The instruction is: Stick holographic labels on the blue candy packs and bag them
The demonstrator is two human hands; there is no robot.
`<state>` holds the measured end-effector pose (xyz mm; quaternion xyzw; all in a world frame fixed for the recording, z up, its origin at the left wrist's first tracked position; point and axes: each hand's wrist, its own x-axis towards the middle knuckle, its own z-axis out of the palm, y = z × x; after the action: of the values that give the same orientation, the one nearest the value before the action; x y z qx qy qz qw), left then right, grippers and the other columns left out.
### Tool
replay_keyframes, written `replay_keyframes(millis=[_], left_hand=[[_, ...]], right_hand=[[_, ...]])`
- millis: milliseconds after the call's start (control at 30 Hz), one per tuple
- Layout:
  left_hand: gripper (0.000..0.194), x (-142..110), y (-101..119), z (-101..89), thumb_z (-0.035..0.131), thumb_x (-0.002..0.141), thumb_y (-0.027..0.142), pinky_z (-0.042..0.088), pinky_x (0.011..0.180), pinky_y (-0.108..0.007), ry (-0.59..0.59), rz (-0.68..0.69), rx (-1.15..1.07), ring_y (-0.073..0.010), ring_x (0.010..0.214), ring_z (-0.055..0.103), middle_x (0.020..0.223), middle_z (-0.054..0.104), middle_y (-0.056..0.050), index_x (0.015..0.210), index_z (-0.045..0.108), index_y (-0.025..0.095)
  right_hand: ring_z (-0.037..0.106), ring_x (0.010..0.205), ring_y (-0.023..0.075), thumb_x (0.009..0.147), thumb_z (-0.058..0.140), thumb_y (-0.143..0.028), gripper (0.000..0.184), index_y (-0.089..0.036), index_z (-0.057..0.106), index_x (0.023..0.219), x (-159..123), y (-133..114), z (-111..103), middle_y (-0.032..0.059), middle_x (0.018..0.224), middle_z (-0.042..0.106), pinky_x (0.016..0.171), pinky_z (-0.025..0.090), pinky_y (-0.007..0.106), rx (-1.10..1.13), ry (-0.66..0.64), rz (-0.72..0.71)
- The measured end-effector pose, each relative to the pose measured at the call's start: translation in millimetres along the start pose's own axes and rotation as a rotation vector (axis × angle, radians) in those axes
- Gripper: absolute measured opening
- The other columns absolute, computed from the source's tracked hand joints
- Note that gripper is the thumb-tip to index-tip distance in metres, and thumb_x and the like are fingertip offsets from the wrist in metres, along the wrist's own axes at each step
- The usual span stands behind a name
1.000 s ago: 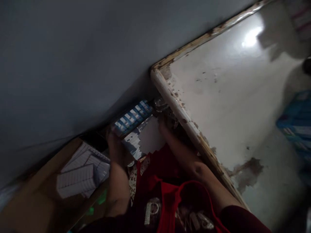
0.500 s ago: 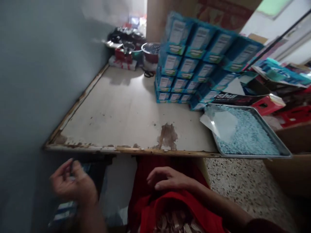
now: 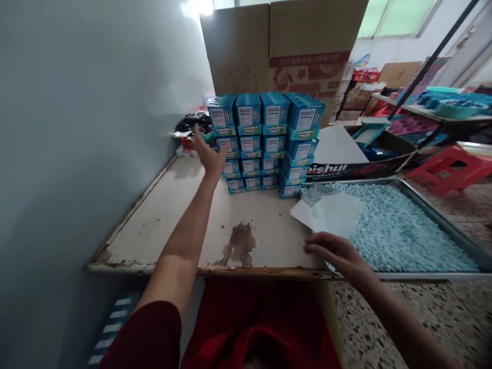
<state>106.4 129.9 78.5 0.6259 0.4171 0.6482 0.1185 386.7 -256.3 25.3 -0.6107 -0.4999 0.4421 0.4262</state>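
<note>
My left hand (image 3: 210, 155) is stretched out over the table (image 3: 169, 205) at the left side of a tall stack of blue candy boxes (image 3: 250, 143). Its fingers are spread and nothing is in them. Whether it touches the boxes I cannot tell. By the near left corner of a metal tray (image 3: 388, 277) hovers my right hand (image 3: 338, 251), fingers loosely stretched and holding nothing visible. Light blue wrapped candies (image 3: 415, 230) fill the tray. A white sheet (image 3: 336, 212) lies over the candies at the tray's left side.
A large cardboard box (image 3: 238, 51) stands behind the stack. Behind the tray is an open dark carton (image 3: 361, 168). A grey wall (image 3: 77, 128) borders the table on the left, and a red stool (image 3: 453, 166) stands at the right.
My left hand has risen from below the table edge and reached forward to the stack. My right hand has moved from my lap to the tray corner. The view has tilted up.
</note>
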Motion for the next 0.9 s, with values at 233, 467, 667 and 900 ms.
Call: replay_keyframes(millis=[233, 467, 667, 900], left_hand=[[0.129, -9.7, 3.7, 59.1, 0.078, 0.072, 0.004, 0.024, 0.139, -0.054, -0.025, -0.171, 0.14, -0.0365, 0.172, 0.015, 0.182, 0.019, -0.022, 0.176, 0.004, 0.02], [0.144, 13.0, -21.4, 55.5, 0.084, 0.063, 0.005, 0.02, 0.141, -0.055, -0.03, -0.206, 0.142, -0.0391, 0.172, 0.014, 0.183, 0.021, -0.021, 0.176, -0.004, 0.02], [0.147, 18.4, -30.8, 42.3, 0.089, 0.061, 0.009, 0.023, 0.14, -0.049, -0.04, -0.137, 0.159, -0.0364, 0.172, 0.019, 0.183, 0.02, -0.021, 0.176, -0.001, 0.018], [0.145, 9.0, -24.8, 61.5, 0.098, 0.056, 0.019, 0.031, 0.133, -0.065, 0.01, -0.386, 0.197, -0.0497, 0.164, 0.034, 0.173, 0.039, -0.029, 0.175, 0.015, 0.015]], right_hand=[[0.074, 0.094, 0.0228, 0.089, 0.08, -0.068, 0.047, -0.022, 0.079, 0.101, 55.1, -9.4, 61.7, 0.0077, 0.099, 0.081, 0.088, 0.057, 0.037, 0.076, -0.278, -0.101], [0.072, 0.085, 0.0224, 0.084, 0.083, -0.071, 0.049, -0.024, 0.079, 0.098, 36.8, 33.3, 38.1, 0.0071, 0.09, 0.079, 0.079, 0.057, 0.037, 0.178, -0.198, 0.076], [0.072, 0.086, 0.0214, 0.075, 0.091, -0.069, 0.052, -0.023, 0.079, 0.096, 42.4, 39.1, 25.9, 0.0062, 0.09, 0.078, 0.089, 0.06, 0.039, 0.351, -0.077, 0.206], [0.068, 0.083, 0.021, 0.083, 0.084, -0.07, 0.049, -0.024, 0.08, 0.098, 45.1, 28.5, 37.3, 0.006, 0.089, 0.075, 0.076, 0.055, 0.036, 0.191, -0.231, 0.105]])
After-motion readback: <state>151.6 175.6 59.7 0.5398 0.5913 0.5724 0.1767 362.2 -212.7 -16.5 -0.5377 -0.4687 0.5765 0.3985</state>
